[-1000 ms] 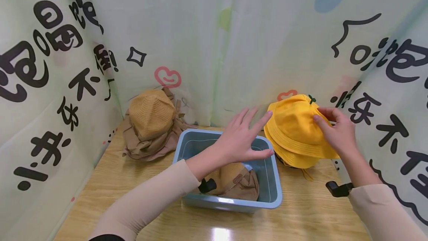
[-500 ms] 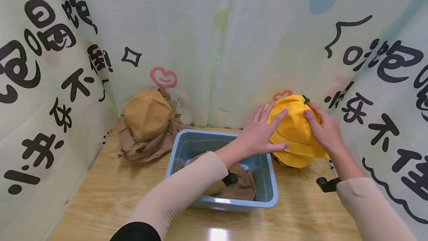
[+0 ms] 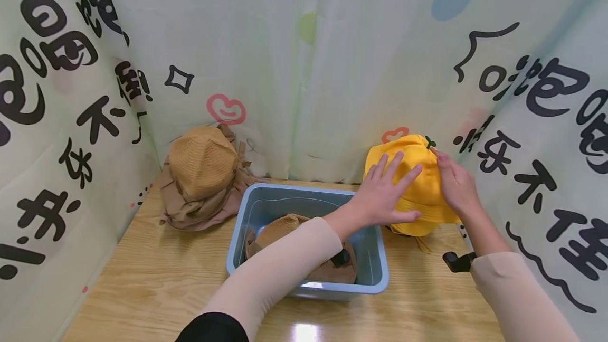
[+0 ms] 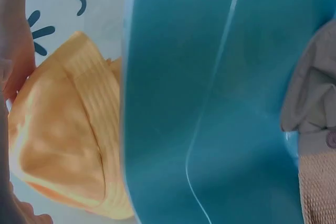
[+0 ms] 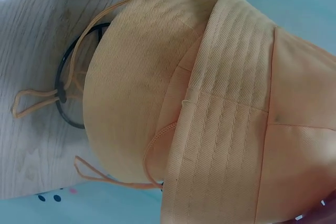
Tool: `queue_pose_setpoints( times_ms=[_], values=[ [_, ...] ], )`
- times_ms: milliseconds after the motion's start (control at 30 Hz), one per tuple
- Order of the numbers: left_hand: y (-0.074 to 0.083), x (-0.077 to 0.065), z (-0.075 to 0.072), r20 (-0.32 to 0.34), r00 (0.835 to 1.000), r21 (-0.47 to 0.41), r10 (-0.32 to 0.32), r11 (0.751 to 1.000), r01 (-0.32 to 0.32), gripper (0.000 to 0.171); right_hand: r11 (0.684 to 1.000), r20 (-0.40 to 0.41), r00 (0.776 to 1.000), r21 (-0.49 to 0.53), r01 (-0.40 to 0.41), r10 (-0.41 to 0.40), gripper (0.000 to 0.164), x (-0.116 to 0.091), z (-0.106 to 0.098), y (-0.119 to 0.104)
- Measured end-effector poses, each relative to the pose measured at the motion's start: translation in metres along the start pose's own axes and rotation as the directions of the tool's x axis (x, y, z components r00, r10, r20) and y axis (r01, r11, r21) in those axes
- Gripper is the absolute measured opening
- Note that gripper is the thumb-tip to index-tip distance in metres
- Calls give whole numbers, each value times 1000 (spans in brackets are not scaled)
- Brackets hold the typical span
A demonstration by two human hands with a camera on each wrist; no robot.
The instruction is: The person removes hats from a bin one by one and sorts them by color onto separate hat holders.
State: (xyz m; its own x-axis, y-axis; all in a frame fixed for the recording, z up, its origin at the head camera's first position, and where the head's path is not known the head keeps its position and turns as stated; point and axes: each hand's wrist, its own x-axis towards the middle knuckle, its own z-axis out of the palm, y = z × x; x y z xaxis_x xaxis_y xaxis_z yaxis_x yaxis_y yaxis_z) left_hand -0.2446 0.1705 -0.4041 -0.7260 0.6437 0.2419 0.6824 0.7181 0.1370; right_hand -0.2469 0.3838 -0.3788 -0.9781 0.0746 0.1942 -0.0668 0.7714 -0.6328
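Note:
In the head view, yellow bucket hats (image 3: 413,191) are stacked one on another, with a green sprout (image 3: 430,142) on the crown. My right hand (image 3: 458,186) touches the right side of the top hat, straight thumb by the sprout. My left hand (image 3: 389,189) has spread, straight fingers in front of the hats' left side, overlapping them. The right wrist view shows the upper brim (image 5: 226,114) tilted over the lower brim (image 5: 131,87). Below my left forearm, a blue bin (image 3: 237,226) contains a tan straw and brown cloth hat (image 3: 280,231), partly hidden.
A stack of tan and brown hats (image 3: 204,173) stands left of the bin. Under the yellow hats shows a black wire ring (image 5: 62,77), with orange cords (image 5: 37,95) beside it. A printed curtain (image 3: 285,67) encloses the wooden table (image 3: 142,289).
My left hand has moved right from over the bin to the front of the yellow hats. My right hand stays at their right side, its thumb now pointing more upward. The view has shifted slightly.

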Motion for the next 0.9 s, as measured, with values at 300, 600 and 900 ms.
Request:
queue_pose_setpoints(
  times_ms=[300,600,900],
  values=[
    [18,19,12,98,994,-133,-37,990,50,95,998,29,998,-21,-55,55,72,1,1,8],
    [16,26,25,107,991,-155,-78,983,95,95,997,40,996,0,-78,78,73,5,5,13],
    [14,32,27,140,990,-142,-35,988,55,94,996,115,989,-35,-87,90,79,17,1,14]
  ],
)
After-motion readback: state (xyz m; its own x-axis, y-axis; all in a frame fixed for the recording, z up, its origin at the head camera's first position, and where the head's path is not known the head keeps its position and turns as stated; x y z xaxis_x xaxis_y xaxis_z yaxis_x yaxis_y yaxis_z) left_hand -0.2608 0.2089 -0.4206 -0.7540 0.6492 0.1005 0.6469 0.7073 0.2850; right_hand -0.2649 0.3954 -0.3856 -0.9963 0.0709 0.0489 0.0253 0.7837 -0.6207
